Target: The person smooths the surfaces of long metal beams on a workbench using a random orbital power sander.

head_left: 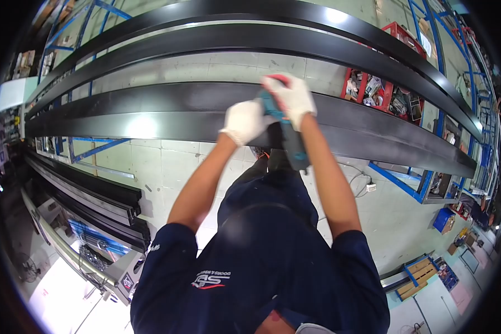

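Right hand (292, 97) wrapping grip tight over head of teal power tool (290, 139), bearing down. Left hand (244, 119) clasping tool's side, steadying. Tool pressing on black beam (150, 111) directly under grip. Red parts bin (373, 89) lying beyond right grip.

- The long black metal beam (150, 119) rests on the blue metal stands (398, 179).
- The left hand (244, 119) and the right hand (292, 97) are above the beam's middle, side by side.
- Both hold the teal power tool (290, 139) over the beam.
- A second black metal beam (206, 39) lies behind the beam.
- The red metal tray of parts (373, 89) sits behind the beam, to the right.
- The stack of black metal bars (94, 200) lies before the beam, to the left.
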Demonstrator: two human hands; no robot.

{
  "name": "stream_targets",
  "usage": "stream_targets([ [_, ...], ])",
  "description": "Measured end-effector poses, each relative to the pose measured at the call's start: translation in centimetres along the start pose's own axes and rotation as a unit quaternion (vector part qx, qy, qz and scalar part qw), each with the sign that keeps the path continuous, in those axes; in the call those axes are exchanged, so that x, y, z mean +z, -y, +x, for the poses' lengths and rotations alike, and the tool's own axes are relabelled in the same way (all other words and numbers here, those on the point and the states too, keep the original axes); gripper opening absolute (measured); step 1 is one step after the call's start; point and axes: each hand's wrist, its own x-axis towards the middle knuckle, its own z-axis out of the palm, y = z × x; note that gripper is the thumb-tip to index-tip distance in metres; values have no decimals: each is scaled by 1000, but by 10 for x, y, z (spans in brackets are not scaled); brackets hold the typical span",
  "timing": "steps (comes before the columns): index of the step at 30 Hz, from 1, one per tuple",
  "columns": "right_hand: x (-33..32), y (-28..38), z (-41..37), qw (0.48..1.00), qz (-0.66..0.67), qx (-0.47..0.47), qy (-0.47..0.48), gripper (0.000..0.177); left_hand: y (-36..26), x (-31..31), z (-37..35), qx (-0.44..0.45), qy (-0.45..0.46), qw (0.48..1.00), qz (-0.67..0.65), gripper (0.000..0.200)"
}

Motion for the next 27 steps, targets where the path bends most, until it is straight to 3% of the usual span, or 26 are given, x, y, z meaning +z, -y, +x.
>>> stream_targets([
  [3,79,42,8,993,-13,-37,113,52,67,-34,-36,-121,16,992,9,52],
  [7,179,74,4,975,-20,-120,185,40,194,-44,-102,-166,8,986,20,41],
  [9,225,66,-4,965,6,-141,220,39,234,-38,-139,-135,-32,990,-3,44],
  [11,240,67,-16,963,-9,-124,240,39,259,-31,-167,-131,70,987,66,60],
  [12,236,66,-20,959,-11,-127,251,38,255,-24,-176,-171,52,983,-42,60],
  [13,224,64,-22,956,-15,-131,261,38,239,-19,-176,-208,30,966,-150,60],
  [15,192,55,-21,949,-15,-129,286,39,202,-10,-169,-180,27,978,-106,58],
  [16,170,51,-21,949,-28,-117,291,39,199,11,-165,-181,10,972,-151,56],
  [17,144,38,-20,950,-4,-122,287,38,162,18,-149,-129,-45,981,-136,48],
  [18,110,30,-21,950,13,-110,292,35,111,8,-128,-123,-22,987,-97,42],
  [20,41,13,-24,959,-19,-127,253,37,44,25,-96,-99,-11,983,-151,26],
  [21,2,10,-28,965,-39,-97,240,32,7,29,-77,-103,52,986,-124,20],
  [22,-30,-8,-35,972,-26,-120,203,28,-22,40,-63,-51,75,987,-133,24],
  [23,-59,-23,-41,979,-21,-132,157,28,-44,71,-57,-52,41,981,-183,31],
  [24,-88,-33,-51,983,-63,-133,107,27,-73,82,-46,-69,75,976,-190,34],
  [27,-161,-53,-78,993,-109,-39,4,27,-136,88,-11,-50,182,959,-213,51],
])
